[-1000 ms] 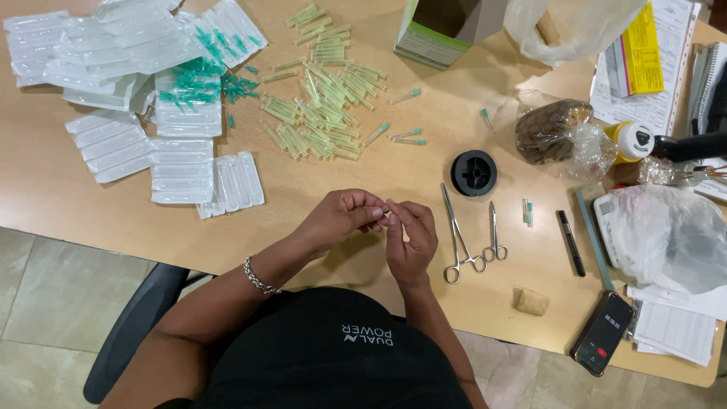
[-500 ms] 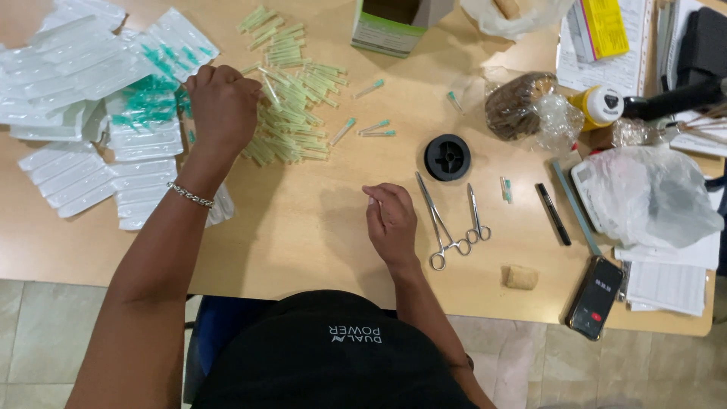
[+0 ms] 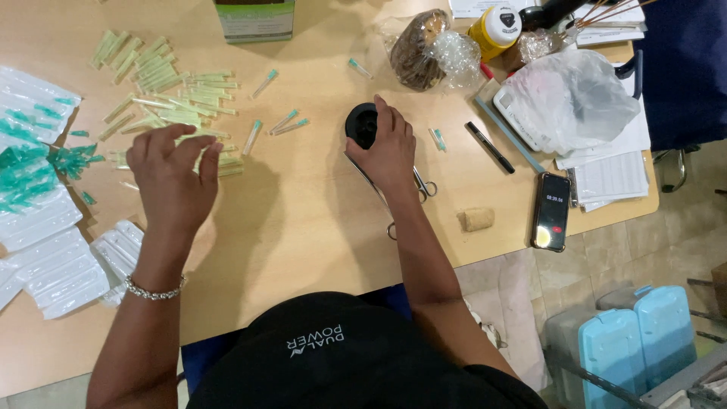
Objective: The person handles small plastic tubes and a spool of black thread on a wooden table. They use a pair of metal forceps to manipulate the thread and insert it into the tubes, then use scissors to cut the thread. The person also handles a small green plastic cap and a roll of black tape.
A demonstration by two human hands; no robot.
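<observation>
Two bare hands are over a wooden tabletop (image 3: 303, 220). The left hand (image 3: 173, 176) hangs over the edge of a pile of capped needles (image 3: 163, 91), which are pale yellow-green and lie spread out on the tabletop. Its fingers (image 3: 163, 140) are apart and curled a little, and they hold nothing. A bead bracelet (image 3: 154, 290) is on that wrist. The right hand (image 3: 390, 151) rests on a small round black holder (image 3: 361, 125), with its fingers together along the rim. Metal scissors-like clamps (image 3: 424, 185) lie partly under this hand. White wrapped packs (image 3: 53, 265) lie at the left edge. A black phone (image 3: 551, 212), a black pen (image 3: 490, 148) and a small tan block (image 3: 477, 220) lie to the right.
</observation>
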